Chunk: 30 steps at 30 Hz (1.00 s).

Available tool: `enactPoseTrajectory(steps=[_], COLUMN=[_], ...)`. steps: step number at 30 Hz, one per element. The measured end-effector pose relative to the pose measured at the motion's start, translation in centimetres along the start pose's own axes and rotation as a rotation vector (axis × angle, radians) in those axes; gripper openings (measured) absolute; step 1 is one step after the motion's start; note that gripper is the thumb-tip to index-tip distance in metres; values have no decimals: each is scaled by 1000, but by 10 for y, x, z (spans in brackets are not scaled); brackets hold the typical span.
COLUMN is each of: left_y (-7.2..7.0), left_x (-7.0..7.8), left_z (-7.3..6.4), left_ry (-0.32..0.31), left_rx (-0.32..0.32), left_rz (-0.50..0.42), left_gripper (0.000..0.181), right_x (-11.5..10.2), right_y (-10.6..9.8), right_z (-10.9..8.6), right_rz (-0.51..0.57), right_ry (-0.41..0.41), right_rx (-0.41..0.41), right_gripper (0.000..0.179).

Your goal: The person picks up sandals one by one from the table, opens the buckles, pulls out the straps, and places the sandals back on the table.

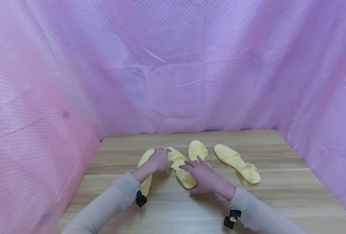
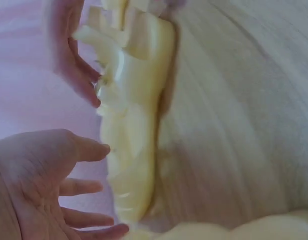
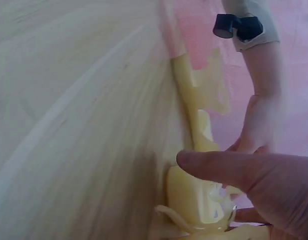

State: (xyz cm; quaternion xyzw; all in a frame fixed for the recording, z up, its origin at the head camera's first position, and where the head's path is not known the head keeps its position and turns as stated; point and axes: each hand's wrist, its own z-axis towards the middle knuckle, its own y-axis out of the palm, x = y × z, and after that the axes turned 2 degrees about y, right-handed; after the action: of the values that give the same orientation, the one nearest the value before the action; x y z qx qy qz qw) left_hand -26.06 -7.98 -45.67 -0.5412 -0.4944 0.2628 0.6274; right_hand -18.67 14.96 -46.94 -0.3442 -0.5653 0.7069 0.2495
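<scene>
Several pale yellow sandals lie on a wooden table. In the head view my left hand [image 1: 160, 159] is over the leftmost sandal [image 1: 145, 187], its fingers stretched toward the second sandal [image 1: 186, 178]. My right hand [image 1: 205, 177] reaches over the lower part of the third sandal [image 1: 197, 150], hiding some of it, with fingers spread. The left wrist view has the left hand [image 2: 38, 185] with extended fingers beside a sandal [image 2: 131, 150]. In the right wrist view the right hand [image 3: 279, 190] holds its thumb straight above a yellow sandal [image 3: 186, 195]. Neither hand grips anything.
A fourth sandal [image 1: 237, 162] lies at the right, apart from both hands. Pink dotted sheeting [image 1: 173, 71] hangs behind the wooden table [image 1: 278, 195] and along both sides. Each wrist carries a small black camera, such as the left one [image 1: 141, 198].
</scene>
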Motion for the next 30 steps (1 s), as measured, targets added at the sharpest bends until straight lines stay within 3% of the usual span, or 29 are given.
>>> enactPoseTrajectory(steps=[3,6,11,14,18,26,30], left_y=[8,13,2,-5,-6,11,19], left_x=[-2,-4,0,4,7,16,21], left_z=[2,8,3,-7,-26,-60,-71], left_ry=[6,30,18,6,38,107,99], left_rx=[17,42,46,42,59,19,5], left_rz=[8,12,-34,-51,-32,-15,25], left_gripper=[52,47,49,51,48,42,38], right_x=[2,1,-3,-9,-19,-26,-20], right_y=[8,11,5,0,-3,8,19], right_z=[6,14,16,9,-7,-36,-45], right_rz=[-22,-37,-6,14,29,44,139], right_ry=[-10,-12,-25,-61,-127,-264,-281], right_rx=[-27,-24,-29,-18,-16,-27,-49], right_gripper=[98,90,75,73,74,74,81])
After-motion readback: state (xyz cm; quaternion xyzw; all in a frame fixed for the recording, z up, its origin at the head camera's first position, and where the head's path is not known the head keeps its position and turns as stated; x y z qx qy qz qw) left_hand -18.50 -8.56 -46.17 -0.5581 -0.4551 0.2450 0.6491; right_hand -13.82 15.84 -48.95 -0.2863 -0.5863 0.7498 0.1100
